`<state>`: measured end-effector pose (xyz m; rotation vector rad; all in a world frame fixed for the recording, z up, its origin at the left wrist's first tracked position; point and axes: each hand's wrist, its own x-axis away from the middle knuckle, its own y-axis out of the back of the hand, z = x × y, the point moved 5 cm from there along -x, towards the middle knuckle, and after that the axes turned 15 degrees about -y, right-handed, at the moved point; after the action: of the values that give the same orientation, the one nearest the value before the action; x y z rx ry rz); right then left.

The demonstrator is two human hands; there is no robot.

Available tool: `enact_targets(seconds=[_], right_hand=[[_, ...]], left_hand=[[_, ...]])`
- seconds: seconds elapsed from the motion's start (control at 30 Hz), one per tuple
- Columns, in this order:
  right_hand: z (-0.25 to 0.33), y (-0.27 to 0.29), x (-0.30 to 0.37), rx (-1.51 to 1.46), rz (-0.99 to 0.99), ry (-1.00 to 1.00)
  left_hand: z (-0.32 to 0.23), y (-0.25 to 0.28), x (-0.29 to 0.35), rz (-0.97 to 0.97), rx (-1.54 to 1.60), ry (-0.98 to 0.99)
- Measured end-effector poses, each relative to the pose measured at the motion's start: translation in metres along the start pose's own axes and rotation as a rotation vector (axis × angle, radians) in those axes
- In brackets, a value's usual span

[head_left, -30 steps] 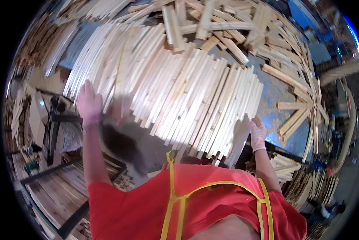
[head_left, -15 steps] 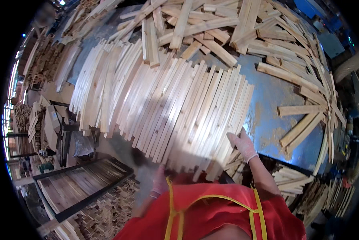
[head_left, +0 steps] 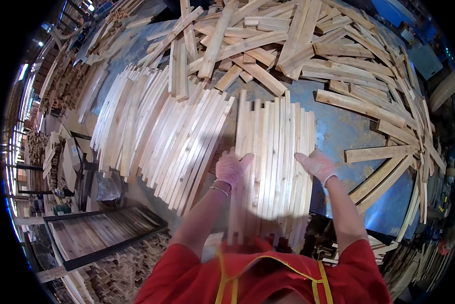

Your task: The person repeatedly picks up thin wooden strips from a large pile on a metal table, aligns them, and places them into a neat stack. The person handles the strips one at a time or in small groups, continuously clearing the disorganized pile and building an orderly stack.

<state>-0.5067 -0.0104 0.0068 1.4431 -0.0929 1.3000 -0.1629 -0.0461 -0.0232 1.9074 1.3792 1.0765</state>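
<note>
A group of pale wooden strips point(head_left: 275, 167) lies side by side in front of me, squeezed between my two gloved hands. My left hand point(head_left: 231, 168) presses against the group's left edge, with its thumb over the top. On the opposite edge my right hand point(head_left: 318, 166) grips in the same way, its thumb also over the strips and its other fingers partly hidden. To the left, across a narrow gap, rests a wider row of similar strips point(head_left: 187, 137). The near ends of the held strips reach close to my red apron.
Loose boards point(head_left: 258, 50) are heaped across the far side of the metal table point(head_left: 325, 121). More boards point(head_left: 382, 152) fan out at the right. A dark-framed wooden panel point(head_left: 103, 233) stands low at the left, above stacked wood pieces point(head_left: 121, 268).
My left hand has moved up from the near edge to between the strips. The right-hand group has separated from the row and turned straighter toward me, leaving a gap.
</note>
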Motion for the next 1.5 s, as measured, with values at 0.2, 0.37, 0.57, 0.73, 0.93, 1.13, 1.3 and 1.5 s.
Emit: enact_targets(seconds=[0.2,0.37,0.57,0.73,0.93,1.13,1.3,1.5], right_hand=[[-0.045,-0.026,0.010,-0.502,-0.036,0.070],[-0.017,0.052,0.100,-0.777,-0.269,0.345],[0.027,0.156,0.231,-0.990,-0.567,0.645],[-0.001,0.104,0.211,-1.116,-0.301,0.566],[-0.065,-0.082,0.119,-0.602,-0.213,0.241],[-0.048,-0.146,0.112,0.400,-0.545,0.207],[-0.040,-0.112,0.101,0.084,-0.188,0.251],[-0.040,-0.100,0.064,-0.985,0.177,0.205]], left_hand=[[-0.015,-0.007,0.021,0.049,0.747,-0.095],[-0.103,0.110,0.047,-0.274,0.612,-0.707],[-0.173,0.219,0.050,-0.316,1.160,-0.962],[-0.117,0.189,0.019,-0.212,0.565,-1.103],[0.038,0.083,0.008,0.008,-0.043,-0.775],[0.043,0.082,0.033,0.075,-0.753,-0.916],[0.069,0.096,0.043,-0.104,-0.578,-0.936],[0.114,0.061,0.195,0.370,0.265,-0.319]])
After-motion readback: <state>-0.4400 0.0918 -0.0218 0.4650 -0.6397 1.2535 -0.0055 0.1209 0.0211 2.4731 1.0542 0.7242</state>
